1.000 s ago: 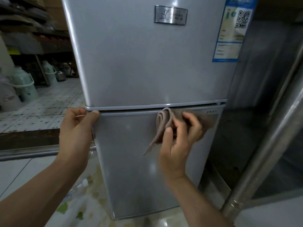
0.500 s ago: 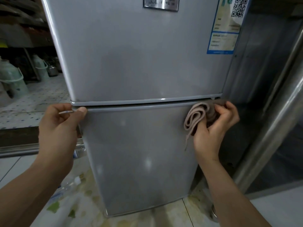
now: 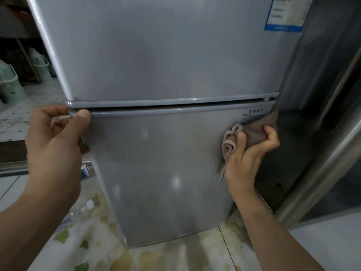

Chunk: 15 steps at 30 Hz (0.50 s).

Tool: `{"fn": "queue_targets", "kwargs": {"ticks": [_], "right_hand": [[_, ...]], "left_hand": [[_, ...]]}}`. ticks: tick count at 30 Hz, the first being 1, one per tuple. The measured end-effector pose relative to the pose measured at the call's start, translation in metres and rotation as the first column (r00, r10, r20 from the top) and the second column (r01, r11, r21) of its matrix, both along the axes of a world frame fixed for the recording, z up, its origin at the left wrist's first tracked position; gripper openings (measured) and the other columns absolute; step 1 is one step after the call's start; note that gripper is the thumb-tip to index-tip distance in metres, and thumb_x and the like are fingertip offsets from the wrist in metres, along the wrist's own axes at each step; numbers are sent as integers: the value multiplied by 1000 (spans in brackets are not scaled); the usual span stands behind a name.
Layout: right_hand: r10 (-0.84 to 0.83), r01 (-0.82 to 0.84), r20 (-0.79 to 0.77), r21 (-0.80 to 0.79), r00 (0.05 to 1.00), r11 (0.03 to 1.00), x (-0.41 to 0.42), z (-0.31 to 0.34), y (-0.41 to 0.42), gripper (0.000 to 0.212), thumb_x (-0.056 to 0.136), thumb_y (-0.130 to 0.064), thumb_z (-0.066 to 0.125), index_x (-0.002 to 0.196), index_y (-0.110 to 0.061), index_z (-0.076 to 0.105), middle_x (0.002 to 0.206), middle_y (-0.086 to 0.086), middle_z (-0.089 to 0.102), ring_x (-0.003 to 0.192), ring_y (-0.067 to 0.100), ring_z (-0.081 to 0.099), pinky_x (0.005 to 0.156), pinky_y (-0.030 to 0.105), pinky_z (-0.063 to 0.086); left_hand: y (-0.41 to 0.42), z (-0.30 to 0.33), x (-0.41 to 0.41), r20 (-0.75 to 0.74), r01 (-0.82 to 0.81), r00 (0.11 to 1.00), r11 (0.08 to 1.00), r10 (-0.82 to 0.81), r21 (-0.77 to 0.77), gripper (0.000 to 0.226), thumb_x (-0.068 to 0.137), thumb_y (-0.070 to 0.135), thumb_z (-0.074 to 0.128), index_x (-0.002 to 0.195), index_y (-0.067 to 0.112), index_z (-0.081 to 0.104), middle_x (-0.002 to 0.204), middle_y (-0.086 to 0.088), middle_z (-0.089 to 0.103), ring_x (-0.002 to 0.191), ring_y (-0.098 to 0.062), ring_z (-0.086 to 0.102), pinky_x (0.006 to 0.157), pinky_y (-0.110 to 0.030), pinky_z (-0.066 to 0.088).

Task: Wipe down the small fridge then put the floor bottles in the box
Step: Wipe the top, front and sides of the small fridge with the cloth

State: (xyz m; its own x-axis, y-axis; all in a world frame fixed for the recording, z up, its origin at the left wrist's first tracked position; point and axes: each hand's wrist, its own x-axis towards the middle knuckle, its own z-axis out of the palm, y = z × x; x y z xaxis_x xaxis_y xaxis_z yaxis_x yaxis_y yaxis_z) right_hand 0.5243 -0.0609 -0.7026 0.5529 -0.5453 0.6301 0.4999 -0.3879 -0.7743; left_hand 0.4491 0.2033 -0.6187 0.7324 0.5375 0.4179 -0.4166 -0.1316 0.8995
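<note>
A small silver two-door fridge [image 3: 156, 153] fills the middle of the head view. My right hand [image 3: 248, 155] grips a bunched brown cloth [image 3: 252, 132] against the upper right corner of the lower door. My left hand [image 3: 54, 141] grips the lower door's top left corner, thumb on the front and fingers curled round the edge. A clear plastic bottle [image 3: 82, 210] with a white cap lies on the floor by the fridge's left side, partly hidden behind my left forearm.
A steel cabinet [image 3: 322, 133] stands close against the fridge's right side. Pale bins [image 3: 9, 83] sit on the tiled floor at the far left. The floor tiles [image 3: 175, 255] in front of the fridge are stained. A blue label [image 3: 287, 14] is on the upper door.
My right hand has carried the cloth from the middle of the lower door to its right edge, then slightly down. My left hand has kept its hold on the left corner. The camera has tilted down.
</note>
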Motion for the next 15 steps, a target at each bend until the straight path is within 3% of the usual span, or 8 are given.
{"fn": "queue_targets", "kwargs": {"ticks": [2,4,5,8,10,12,15], "right_hand": [[22,-23,-79,-15,997,1000,-7,-34,-1,54,91,-33,44,131,-6,19,142,26,27,128,35,40,104,41,39],[18,-9,-148,61,989,998,-15,-61,1,51,93,-21,45,133,2,21,133,24,35,115,34,47,93,18,36],[5,17,-175,123,985,992,-18,-69,4,46,95,-13,45,132,4,22,126,24,38,108,34,49,86,13,34],[-48,96,-179,272,983,958,-18,-58,16,34,97,-6,40,126,5,27,119,28,41,100,34,49,81,22,35],[-80,99,-75,313,994,945,-13,-25,22,32,96,-9,41,122,4,29,116,26,42,95,29,48,81,25,40],[-141,116,79,261,987,958,-5,15,21,33,93,-12,43,120,4,32,117,19,42,99,23,47,89,22,41],[-184,156,206,146,961,977,9,49,14,38,92,-15,44,123,5,34,124,17,41,110,20,47,99,23,38]], "left_hand": [[0,-1,-1,4,4,1000,1000,-4,-3,24,90,28,56,108,15,48,88,0,54,88,-26,52,76,-46,46],[0,0,-2,-1,-3,1000,1000,3,-2,25,88,29,57,107,15,49,91,-2,55,89,-25,54,77,-48,48],[-1,1,-2,-5,-5,1000,1000,5,2,24,88,29,58,106,15,49,92,-3,56,88,-25,55,77,-47,49],[1,3,-6,-24,0,1000,999,1,37,29,82,36,60,102,17,52,92,-2,60,87,-22,60,74,-45,52],[4,0,-10,-33,-11,999,995,14,96,44,77,44,61,111,17,55,103,-9,64,95,-28,63,81,-48,55],[10,-11,-13,-39,-33,998,976,43,216,48,74,49,61,118,30,54,110,-2,64,101,-23,63,85,-45,54],[17,-33,-14,-104,-61,990,953,96,297,49,69,55,60,114,36,52,103,10,65,97,-14,64,86,-40,52]]}}
